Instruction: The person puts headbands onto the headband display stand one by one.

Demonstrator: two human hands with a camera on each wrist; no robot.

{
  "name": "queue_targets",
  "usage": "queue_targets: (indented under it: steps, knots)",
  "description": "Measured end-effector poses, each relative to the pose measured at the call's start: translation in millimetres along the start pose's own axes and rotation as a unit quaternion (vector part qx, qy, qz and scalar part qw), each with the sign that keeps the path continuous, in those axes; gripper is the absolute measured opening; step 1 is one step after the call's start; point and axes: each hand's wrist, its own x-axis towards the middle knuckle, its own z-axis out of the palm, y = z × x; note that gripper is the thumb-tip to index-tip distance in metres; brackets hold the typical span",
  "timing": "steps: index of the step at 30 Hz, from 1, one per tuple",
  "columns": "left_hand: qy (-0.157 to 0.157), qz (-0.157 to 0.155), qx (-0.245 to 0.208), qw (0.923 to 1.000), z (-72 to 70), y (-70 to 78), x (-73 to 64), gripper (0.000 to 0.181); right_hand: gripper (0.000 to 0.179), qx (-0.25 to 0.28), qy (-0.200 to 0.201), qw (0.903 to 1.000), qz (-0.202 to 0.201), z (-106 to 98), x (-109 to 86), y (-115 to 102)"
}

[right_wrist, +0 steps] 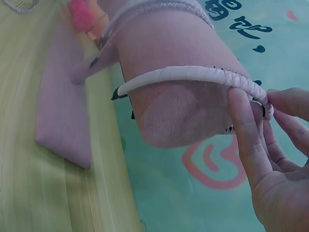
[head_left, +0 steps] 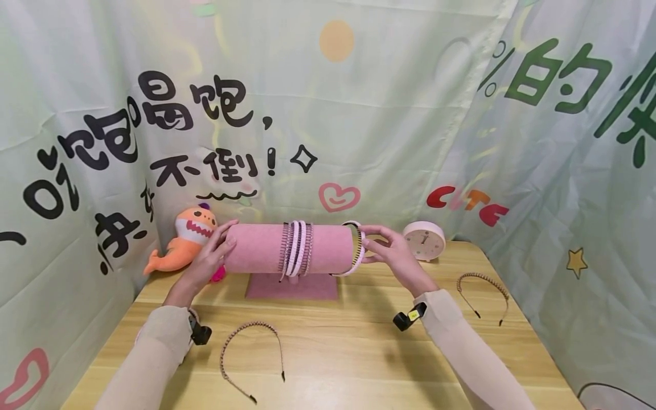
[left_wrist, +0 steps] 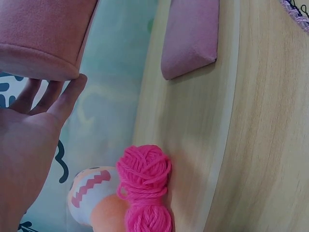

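Note:
A pink padded roll stand lies across the back of the table, its pink base below. Several headbands sit around the middle of the roll. My right hand pinches a white headband between thumb and fingers; the band curves over the roll's right end. Black teeth show along its inner side in the head view. At the opposite end, my left hand touches the roll's rim with extended fingers, partly hidden behind that end in the left wrist view.
A beaded headband lies front left and another braided headband lies at the right. Behind my left hand sit an orange shark plush and bright pink yarn. A round pink clock stands back right, before printed curtains.

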Motion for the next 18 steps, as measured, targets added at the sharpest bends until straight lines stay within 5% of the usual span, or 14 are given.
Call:
queue_targets:
  steps: [18]
  knots:
    - [0.002, 0.000, 0.000, 1.0000, 1.1, -0.8, -0.3, 0.063, 0.040, -0.059, -0.012, 0.9980, -0.022, 13.5, 7.6, -4.7]
